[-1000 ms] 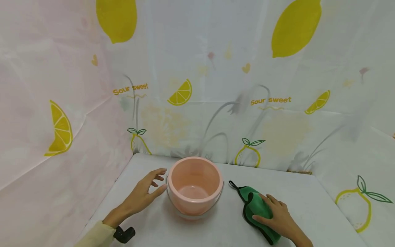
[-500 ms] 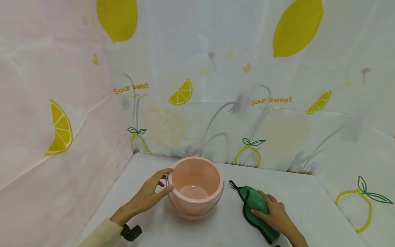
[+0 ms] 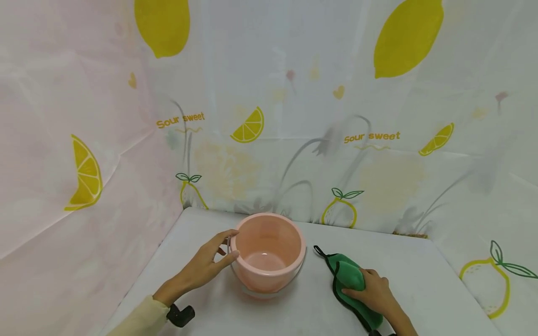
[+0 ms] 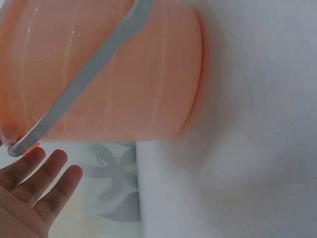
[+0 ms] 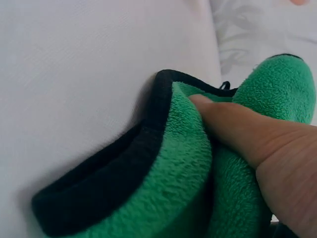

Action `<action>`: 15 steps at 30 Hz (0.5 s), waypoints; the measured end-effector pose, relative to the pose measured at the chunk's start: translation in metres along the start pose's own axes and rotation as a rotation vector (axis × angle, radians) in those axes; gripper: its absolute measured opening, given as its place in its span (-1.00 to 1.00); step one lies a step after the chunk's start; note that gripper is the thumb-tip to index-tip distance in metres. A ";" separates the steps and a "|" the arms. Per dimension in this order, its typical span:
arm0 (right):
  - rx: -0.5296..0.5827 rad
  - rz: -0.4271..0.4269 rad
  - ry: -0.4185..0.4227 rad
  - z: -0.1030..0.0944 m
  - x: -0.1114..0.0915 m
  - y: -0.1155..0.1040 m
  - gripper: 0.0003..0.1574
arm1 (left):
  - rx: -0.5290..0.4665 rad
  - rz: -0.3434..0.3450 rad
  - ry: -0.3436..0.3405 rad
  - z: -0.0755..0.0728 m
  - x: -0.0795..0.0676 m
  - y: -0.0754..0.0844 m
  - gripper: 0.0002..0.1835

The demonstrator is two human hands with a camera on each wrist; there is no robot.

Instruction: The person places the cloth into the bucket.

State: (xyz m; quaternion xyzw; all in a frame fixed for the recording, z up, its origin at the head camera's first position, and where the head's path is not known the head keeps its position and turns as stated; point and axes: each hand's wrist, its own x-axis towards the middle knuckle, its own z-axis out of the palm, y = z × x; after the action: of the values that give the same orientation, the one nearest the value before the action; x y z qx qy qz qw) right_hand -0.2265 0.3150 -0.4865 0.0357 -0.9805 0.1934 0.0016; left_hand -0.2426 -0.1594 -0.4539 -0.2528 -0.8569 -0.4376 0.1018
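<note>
A pink bucket (image 3: 269, 282) stands upright on the white table, its inside bare in the head view. Its grey handle (image 4: 81, 84) hangs down across the outer wall. My left hand (image 3: 206, 263) is at the bucket's left side, with thumb and index fingertips right at the rim; the other fingers stretch out below the handle's end in the left wrist view. To the right lies a green cloth (image 3: 365, 308) with black edging and a hanging loop, partly folded over. My right hand (image 3: 374, 293) grips its fold, the thumb (image 5: 233, 121) pressed into it; the other fingers are mostly hidden.
The white table (image 3: 311, 308) meets a lemon-printed fabric backdrop (image 3: 294, 154) behind, with more fabric to the left and right. A black wrist device (image 3: 180, 316) sits at my left wrist, below the sleeve (image 3: 140, 319).
My left hand has moved right, from just beside the bucket to its rim. My right fingers have drawn in on the cloth, bunching its fold. The bucket has stayed in place.
</note>
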 end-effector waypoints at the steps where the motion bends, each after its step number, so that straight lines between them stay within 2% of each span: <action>1: -0.006 -0.010 0.004 0.000 0.000 0.000 0.05 | 0.001 -0.008 -0.001 0.000 0.000 0.000 -0.38; 9: 0.130 0.000 0.020 0.003 0.002 -0.002 -0.32 | -0.009 -0.041 -0.018 -0.001 0.000 -0.002 -0.38; 15: 0.155 0.031 0.048 0.000 -0.001 -0.005 -0.44 | -0.037 -0.044 -0.028 -0.002 0.000 0.000 -0.38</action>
State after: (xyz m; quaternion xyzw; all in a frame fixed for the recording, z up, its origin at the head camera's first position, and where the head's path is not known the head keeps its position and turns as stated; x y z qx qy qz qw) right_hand -0.2249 0.3109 -0.4845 0.0159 -0.9627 0.2693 0.0195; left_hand -0.2429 -0.1605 -0.4528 -0.2417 -0.8554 -0.4518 0.0757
